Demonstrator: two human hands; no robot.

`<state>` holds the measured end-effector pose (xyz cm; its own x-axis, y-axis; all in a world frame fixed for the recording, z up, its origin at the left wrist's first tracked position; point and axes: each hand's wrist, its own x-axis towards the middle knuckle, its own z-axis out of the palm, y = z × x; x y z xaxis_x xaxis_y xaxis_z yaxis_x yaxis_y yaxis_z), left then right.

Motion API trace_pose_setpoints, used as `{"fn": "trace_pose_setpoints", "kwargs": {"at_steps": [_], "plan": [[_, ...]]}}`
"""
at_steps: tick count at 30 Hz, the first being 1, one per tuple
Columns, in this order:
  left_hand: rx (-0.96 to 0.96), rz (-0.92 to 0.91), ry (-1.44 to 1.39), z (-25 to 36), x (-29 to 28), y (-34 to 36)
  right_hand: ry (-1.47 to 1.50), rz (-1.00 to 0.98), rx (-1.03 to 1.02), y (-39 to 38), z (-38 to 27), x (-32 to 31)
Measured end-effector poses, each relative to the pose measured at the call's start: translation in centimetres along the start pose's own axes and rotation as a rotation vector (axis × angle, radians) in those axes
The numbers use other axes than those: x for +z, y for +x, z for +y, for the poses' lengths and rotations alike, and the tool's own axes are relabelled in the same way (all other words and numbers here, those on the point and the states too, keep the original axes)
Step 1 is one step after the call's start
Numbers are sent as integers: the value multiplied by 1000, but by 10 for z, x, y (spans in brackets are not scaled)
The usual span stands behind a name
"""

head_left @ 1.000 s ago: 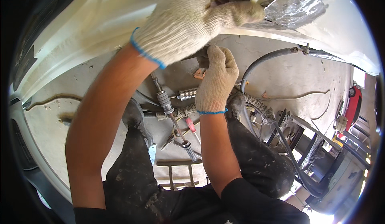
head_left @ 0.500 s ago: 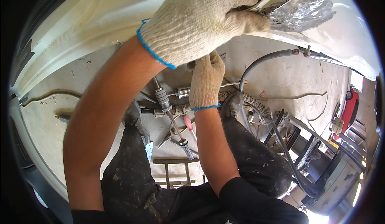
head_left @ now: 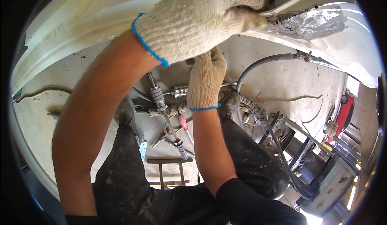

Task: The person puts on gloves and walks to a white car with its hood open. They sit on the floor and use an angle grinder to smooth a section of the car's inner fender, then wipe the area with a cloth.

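My left hand (head_left: pixel 201 21), in a knitted off-white glove with a blue cuff, reaches across the top of the view. Its thumb and fingers close around the edge of a white car body panel (head_left: pixel 363 47). Just right of the fingertips lies a bare, silvery patch (head_left: pixel 310 22) with ragged holes along its upper border. My right hand (head_left: pixel 207 78), gloved the same way, is raised just below the left one with its fingers curled closed. What it holds is mostly hidden behind the left hand; only a small dark bit shows beside its fingers.
On the concrete floor lie a slide hammer (head_left: pixel 158 98), a second metal rod tool (head_left: pixel 179 91), a red-handled screwdriver (head_left: pixel 183 122) and a low stand (head_left: pixel 163 161). A thick dark cable (head_left: pixel 258 64) arches at right. Beyond are a metal frame cart (head_left: pixel 298 144) and a red car (head_left: pixel 344 114).
The view has shifted slightly, so the floor tools sit a little further left and lower cable parts shift too. Both hands keep nearly the same pose.
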<state>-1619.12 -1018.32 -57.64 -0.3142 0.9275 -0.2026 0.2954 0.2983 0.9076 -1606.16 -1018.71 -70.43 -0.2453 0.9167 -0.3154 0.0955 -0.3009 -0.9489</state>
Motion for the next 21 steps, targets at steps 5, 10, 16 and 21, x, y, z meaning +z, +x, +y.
{"fn": "trace_pose_setpoints", "kwargs": {"at_steps": [5,10,16,21], "plan": [[580,265,91,-75,30,11,81,-13,31,-3,-9,7],[594,197,110,-64,17,7,53,-16,-63,0,-3,9],[566,166,-39,-41,13,0,-36,-25,-211,0,8,16],[551,261,325,-39,13,2,181,-111,-172,2,19,16]]}}
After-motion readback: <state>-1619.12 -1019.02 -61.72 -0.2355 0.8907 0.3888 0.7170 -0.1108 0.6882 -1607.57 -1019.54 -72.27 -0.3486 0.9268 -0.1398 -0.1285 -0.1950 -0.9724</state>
